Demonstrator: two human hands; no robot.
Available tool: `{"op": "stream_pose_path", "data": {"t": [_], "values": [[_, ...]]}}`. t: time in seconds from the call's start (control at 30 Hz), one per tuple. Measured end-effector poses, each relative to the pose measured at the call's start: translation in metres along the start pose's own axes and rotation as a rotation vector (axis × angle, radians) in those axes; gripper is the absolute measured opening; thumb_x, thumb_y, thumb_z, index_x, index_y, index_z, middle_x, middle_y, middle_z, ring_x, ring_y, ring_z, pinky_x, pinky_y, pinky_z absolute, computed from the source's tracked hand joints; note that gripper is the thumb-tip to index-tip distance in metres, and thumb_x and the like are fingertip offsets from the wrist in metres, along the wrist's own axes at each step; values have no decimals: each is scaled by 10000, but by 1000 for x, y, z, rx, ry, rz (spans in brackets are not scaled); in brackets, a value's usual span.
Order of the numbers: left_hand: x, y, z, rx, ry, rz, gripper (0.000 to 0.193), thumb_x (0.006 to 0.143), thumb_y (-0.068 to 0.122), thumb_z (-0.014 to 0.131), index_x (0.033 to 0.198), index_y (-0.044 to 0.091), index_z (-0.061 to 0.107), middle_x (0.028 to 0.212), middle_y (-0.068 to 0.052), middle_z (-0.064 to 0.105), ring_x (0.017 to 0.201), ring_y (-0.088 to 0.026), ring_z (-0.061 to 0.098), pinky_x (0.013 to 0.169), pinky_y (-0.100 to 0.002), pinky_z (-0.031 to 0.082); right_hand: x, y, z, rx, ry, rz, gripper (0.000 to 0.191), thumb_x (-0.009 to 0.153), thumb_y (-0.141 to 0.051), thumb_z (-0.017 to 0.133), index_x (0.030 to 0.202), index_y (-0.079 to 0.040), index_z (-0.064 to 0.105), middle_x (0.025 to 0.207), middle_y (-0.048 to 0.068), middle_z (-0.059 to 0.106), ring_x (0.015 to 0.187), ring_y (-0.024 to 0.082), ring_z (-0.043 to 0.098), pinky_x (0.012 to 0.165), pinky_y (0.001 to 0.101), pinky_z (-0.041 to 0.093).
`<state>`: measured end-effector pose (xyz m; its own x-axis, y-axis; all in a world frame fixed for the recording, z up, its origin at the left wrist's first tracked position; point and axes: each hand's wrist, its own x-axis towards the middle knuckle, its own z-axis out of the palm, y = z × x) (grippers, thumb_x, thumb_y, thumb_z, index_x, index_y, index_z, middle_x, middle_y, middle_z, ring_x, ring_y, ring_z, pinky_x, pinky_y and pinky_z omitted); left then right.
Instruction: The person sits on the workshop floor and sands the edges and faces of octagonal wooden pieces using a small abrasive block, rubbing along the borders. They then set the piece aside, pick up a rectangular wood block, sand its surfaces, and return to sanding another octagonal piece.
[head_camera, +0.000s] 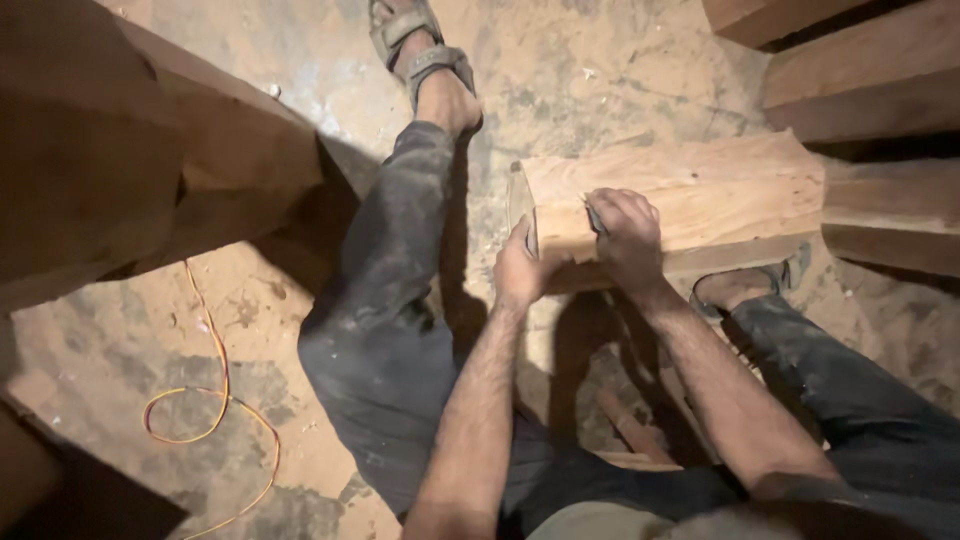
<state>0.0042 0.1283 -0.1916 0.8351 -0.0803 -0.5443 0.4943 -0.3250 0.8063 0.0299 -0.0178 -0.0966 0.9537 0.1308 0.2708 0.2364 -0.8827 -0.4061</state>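
Note:
A thick pale wooden block (700, 195) lies on the dusty floor in front of me, between my legs. My left hand (522, 268) grips its near left corner, thumb against the end face. My right hand (626, 235) rests on the block's top near edge, fingers closed around a small dark tool (594, 217) pressed to the wood; the tool is mostly hidden by the fingers.
Large wooden beams stand at the left (150, 170) and upper right (870, 90). My left leg (385, 290) stretches forward with a sandalled foot (420, 50); my right foot (745, 285) sits under the block. A yellow-orange wire (215, 400) loops on the floor at lower left.

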Motion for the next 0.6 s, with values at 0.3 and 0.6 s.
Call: {"op": "stream_pose_path", "data": {"t": [0.3,0.6], "values": [[2,-1,0,29,-17,-31,989,649,331,924,1488,39,489,1297,-208,691,1218,-319,670,1016,-390,525,-11,19,-13,-39,-89,12,387,810,42,619,1182,-5,712,1173,160,718,1137,375,653,928,482,487],[1,-2,0,11,-3,4,1015,640,316,926,1495,20,465,1376,-213,648,1287,-314,628,1059,-384,498,-21,51,-20,11,-16,57,73,954,32,664,990,-28,684,1018,146,709,993,352,690,842,423,537]]}}
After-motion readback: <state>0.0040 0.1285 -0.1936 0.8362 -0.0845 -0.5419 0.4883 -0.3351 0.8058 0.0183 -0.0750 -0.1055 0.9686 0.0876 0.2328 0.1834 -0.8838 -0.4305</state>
